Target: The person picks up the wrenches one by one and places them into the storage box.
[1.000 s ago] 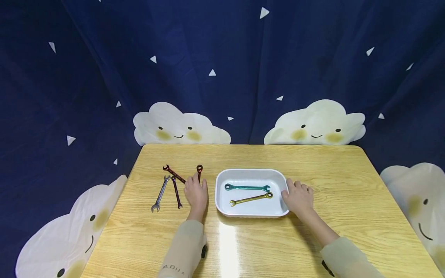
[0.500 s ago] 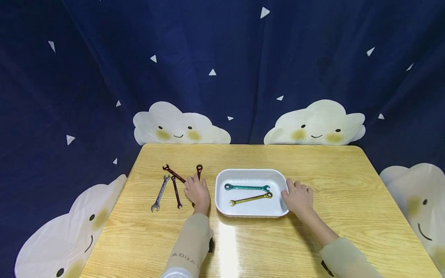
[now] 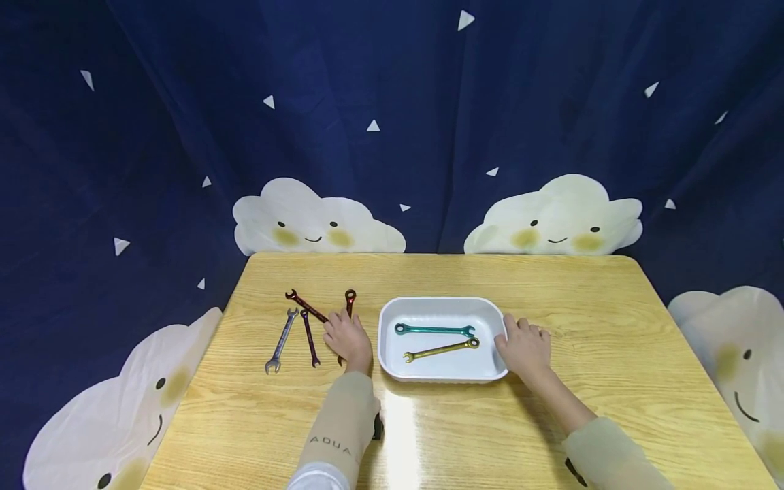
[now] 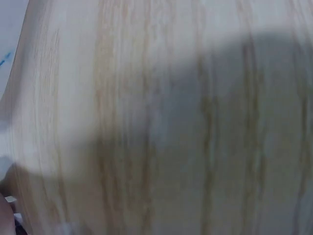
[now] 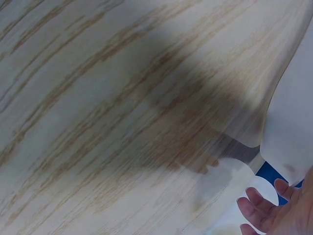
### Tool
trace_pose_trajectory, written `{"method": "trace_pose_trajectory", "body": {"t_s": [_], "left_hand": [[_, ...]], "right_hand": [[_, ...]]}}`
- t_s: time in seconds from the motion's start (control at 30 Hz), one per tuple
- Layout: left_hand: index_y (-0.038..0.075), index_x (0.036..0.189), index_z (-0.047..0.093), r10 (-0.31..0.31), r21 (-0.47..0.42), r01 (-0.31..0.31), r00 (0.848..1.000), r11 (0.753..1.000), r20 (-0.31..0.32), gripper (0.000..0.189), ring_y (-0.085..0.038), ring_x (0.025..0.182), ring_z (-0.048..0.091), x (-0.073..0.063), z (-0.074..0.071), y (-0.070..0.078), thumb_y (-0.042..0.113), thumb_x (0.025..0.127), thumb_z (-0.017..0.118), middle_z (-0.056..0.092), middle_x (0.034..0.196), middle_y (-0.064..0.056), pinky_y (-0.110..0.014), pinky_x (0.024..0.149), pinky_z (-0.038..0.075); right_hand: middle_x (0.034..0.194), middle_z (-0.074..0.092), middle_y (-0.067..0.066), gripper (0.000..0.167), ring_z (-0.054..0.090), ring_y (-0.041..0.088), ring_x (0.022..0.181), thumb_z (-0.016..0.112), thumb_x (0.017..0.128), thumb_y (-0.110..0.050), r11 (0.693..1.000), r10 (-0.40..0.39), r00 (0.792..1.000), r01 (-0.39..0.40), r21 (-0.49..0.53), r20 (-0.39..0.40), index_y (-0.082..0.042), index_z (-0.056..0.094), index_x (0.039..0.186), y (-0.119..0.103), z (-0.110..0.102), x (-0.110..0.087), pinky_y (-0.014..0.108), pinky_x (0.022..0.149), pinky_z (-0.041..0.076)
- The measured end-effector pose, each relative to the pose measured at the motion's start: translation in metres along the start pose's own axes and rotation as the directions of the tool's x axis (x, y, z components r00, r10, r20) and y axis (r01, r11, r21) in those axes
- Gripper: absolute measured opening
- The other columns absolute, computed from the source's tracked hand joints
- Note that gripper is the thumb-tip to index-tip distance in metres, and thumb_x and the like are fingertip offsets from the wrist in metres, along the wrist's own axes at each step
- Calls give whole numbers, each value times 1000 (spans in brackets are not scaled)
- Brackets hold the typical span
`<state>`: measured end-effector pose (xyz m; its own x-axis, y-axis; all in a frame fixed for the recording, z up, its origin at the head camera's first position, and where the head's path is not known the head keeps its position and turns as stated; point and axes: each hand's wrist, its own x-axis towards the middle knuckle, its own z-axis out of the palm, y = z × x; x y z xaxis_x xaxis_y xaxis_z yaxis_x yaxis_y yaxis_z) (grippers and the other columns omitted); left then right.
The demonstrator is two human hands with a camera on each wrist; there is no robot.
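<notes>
My left hand (image 3: 349,339) is over a dark red combination wrench (image 3: 350,299), whose ring end shows beyond the fingers; I cannot tell whether they grip it. Another red wrench (image 3: 307,305) runs diagonally toward the fingertips. To the left lie a thin dark purple wrench (image 3: 310,340) and a silver open-end wrench (image 3: 282,341). My right hand (image 3: 525,347) holds the white plastic tray (image 3: 441,378) by its right rim, thumb over the edge. Inside the tray are a teal wrench (image 3: 435,331) and a gold wrench (image 3: 441,350). Loosely bent fingers (image 5: 257,213) appear beside the tray in the right wrist view.
The tray stands mid-way across a light wooden table (image 3: 588,299). A dark blue curtain (image 3: 422,136) with white triangles and smiling clouds hangs behind the table and at both sides. Mostly bare wood grain (image 4: 161,122) fills the left wrist view.
My left wrist and forearm have swung slightly right while the fingers stay over the red wrench, uncovering its lower end. The right hand and the tray have kept their places.
</notes>
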<state>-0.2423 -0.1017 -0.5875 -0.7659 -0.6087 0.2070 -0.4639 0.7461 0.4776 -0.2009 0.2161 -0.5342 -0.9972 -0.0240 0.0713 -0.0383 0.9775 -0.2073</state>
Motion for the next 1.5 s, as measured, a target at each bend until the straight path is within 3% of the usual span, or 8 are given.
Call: {"method": "trace_pose_trajectory", "body": {"t_s": [0.2,0.6,0.97,1.5], "left_hand": [[11,115,62,-15,-3,15,999,1000,-33,33,-28,95,43,-2,4,0,31,89,57,52,106,-11,-41,79,34],[12,114,62,-25,-25,24,999,999,-20,28,-29,98,42,-4,6,1,26,92,54,54,105,-10,-42,82,33],[12,111,64,6,-13,-7,998,1000,-55,26,-28,92,43,-5,9,-1,26,92,53,53,101,-10,-41,79,34],[9,111,61,41,74,-41,999,996,2,26,-29,88,40,-8,7,-1,24,94,48,46,96,-16,-40,77,32]], "right_hand": [[103,53,25,39,50,46,94,43,87,-28,1000,1,1000,-1,8,1,-4,46,118,0,0,0,58,83,30],[101,53,24,39,51,45,92,43,87,-28,1000,1,1000,-1,6,-9,-4,46,117,0,0,0,58,82,31],[103,53,25,41,50,45,93,44,87,-28,1000,4,1000,-4,5,11,-3,45,120,-1,-2,0,58,83,31],[102,53,25,40,51,46,92,44,87,-28,1000,1,1000,-1,-1,5,-3,45,119,-1,-2,0,58,82,31]]}}
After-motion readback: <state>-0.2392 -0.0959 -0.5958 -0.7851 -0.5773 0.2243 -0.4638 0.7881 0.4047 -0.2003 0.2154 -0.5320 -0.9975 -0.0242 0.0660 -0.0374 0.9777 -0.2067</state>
